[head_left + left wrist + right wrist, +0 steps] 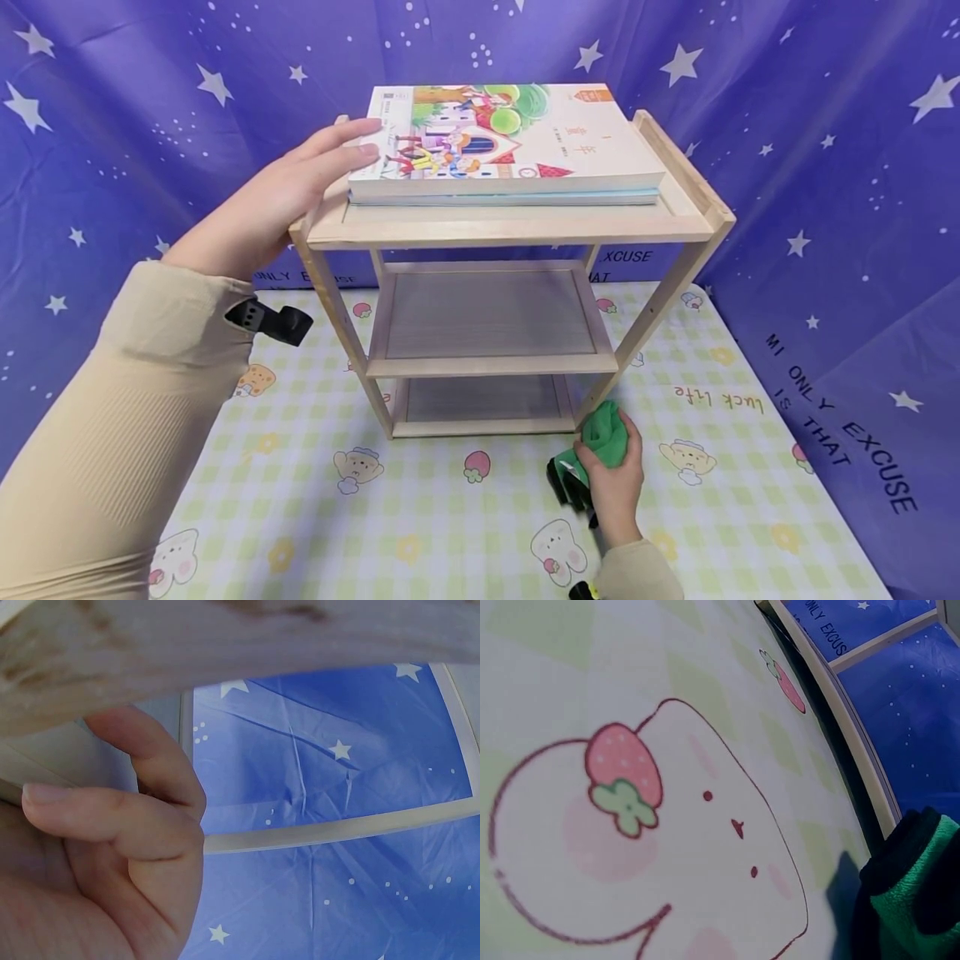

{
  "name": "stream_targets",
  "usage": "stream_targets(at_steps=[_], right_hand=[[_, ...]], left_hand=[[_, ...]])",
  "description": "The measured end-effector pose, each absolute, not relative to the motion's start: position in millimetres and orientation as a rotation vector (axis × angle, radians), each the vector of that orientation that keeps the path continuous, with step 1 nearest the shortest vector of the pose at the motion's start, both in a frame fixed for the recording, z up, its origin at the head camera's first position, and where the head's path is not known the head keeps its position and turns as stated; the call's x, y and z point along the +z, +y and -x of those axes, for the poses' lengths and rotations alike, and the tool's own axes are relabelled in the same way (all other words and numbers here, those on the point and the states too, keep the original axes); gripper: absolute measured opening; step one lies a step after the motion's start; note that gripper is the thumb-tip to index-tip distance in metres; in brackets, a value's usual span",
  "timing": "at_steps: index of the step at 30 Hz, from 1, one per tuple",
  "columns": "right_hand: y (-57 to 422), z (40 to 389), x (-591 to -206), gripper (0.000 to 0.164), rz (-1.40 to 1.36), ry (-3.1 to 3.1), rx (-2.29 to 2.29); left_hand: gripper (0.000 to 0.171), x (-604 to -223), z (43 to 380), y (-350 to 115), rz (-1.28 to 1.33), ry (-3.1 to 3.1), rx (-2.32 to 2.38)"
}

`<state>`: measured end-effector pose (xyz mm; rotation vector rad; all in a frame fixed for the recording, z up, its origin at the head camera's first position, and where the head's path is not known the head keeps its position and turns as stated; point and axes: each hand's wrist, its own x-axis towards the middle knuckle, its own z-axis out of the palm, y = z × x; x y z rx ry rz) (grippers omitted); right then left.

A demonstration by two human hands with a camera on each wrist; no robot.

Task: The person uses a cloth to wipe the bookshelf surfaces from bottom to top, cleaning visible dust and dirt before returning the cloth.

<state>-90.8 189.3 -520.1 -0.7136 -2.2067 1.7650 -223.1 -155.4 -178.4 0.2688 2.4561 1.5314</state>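
A small wooden rack [510,233] stands upright on the worktop [420,508], and the person works at it with both hands. The right hand [618,483] is down by the foot of the rack's right front leg [650,312], fingers and thumb gripping a bunched green cloth [606,433] with black parts. From here the cloth sits right up against the leg; I can't tell how firmly it presses.

The left hand [281,192] is up at the rack's left end, unclenched, with two outstretched fingertips resting on the cover of a picture book [525,133]. The left wrist view shows other fingers bent below, around nothing that I can make out.

That book lies flat on the top board, over at least one more with a bluish edge. Lower down come a middle shelf [495,312] and a bottom shelf [487,400]. A black strap [277,321] hangs at the left cuff.

A pale green checked cover [247,500] printed with strawberries and cartoon animals spreads over the worktop. Behind and to the sides hangs a violet-blue curtain [450,42] with white stars and lettering.
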Motion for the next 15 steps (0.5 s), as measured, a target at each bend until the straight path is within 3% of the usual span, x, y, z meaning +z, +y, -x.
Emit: stream_targets(at_steps=[15], right_hand=[[188.1, 82.3, -520.3, 0.083, 0.745, -2.185, 1.835]], left_hand=[[0.057, -178.8, 223.5, -154.9, -0.267, 2.459, 1.538]])
